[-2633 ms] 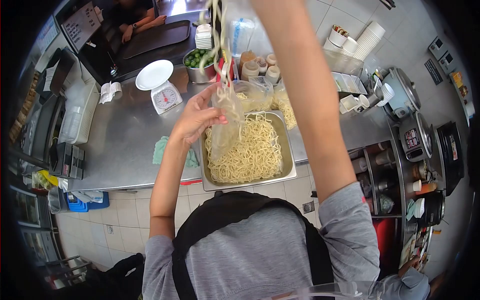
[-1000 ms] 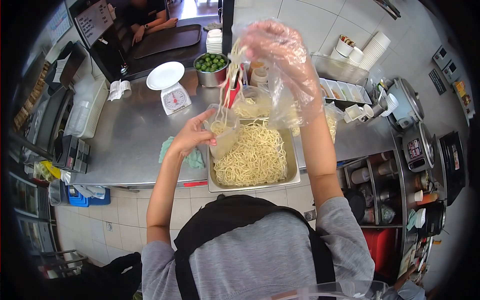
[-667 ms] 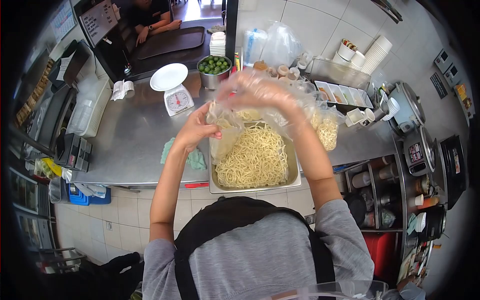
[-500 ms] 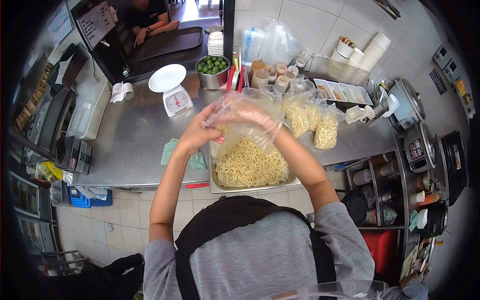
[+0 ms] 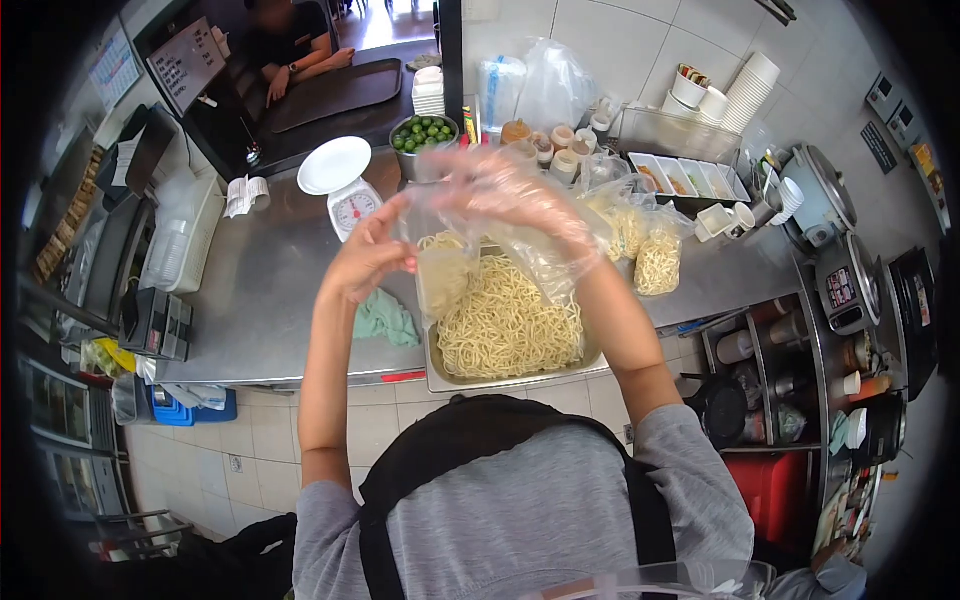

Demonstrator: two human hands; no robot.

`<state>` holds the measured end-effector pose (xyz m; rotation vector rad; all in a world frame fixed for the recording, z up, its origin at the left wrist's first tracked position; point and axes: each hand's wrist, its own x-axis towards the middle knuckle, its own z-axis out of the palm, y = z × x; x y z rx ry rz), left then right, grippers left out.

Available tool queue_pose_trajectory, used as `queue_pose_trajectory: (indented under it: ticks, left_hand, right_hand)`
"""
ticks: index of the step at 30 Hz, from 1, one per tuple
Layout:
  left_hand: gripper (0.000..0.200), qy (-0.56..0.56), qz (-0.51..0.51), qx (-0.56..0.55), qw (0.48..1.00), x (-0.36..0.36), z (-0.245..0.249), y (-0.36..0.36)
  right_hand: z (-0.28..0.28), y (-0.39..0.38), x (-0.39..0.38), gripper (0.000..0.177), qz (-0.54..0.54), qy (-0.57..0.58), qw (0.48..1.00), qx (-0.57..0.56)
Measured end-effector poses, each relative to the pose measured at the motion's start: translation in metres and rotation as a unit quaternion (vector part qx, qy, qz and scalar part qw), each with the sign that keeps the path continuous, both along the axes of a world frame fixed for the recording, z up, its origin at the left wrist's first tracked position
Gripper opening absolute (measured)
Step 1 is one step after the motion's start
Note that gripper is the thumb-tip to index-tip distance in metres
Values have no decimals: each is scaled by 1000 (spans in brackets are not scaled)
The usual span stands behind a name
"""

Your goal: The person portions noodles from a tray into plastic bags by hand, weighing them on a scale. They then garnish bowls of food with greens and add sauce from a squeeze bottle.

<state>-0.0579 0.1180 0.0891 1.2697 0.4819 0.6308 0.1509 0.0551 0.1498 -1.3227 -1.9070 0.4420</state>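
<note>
Shirt and strap: your torso fills the bottom centre, just short of the counter's front edge.
Tray front: rim of the metal tray (image 5: 515, 381) sticks out past the edge of the steel counter (image 5: 250, 320), toward you.
Noodles: loose noodles (image 5: 510, 325) spread across the tray; your bag and right forearm cover the far part.
Left hand: your left hand (image 5: 362, 258) grips the clear bag (image 5: 447, 280) at its upper left side, thumb toward you.
Bag: hangs over the tray's left side, noodles inside. Can't tell if its bottom touches the noodles below.
Right hand: your right hand (image 5: 500, 190), in a loose clear glove, is at the bag's mouth. Motion blur; can't tell if it's spread or holding anything.
Left side: green cloth (image 5: 386, 320) just left of the tray; widest stretch of visible steel runs left from there.
Right side: filled noodle bags (image 5: 658, 262) sit just beyond the tray's far right corner, tight for your forearm.
Scale: kitchen scale (image 5: 353, 210) behind your left hand, lower part hidden by it.
Back row: bowl of green fruit (image 5: 424, 132), partly behind your right hand; sauce bottles (image 5: 565, 165), bases partly hidden.
Hatch: dark serving tray (image 5: 340, 97); a person's forearms (image 5: 318, 66) rest at it, body cut off by the frame.
</note>
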Motion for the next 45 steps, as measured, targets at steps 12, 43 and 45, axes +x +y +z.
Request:
queue_pose_trajectory:
  ticks: [12,43,45]
  left_hand:
    - [49,-96,89,151,980,-53,103,177]
    - [33,391,164,659,621,16,-11,164]
    - [37,472,150,638,590,32,-2,150]
  right_hand:
    - [-8,-98,31,32,-118,364,924,-11]
    - [-100,-172,66,27,-255,382,884,-84]
    - [-139,-166,77,31,-254,237,935,-74]
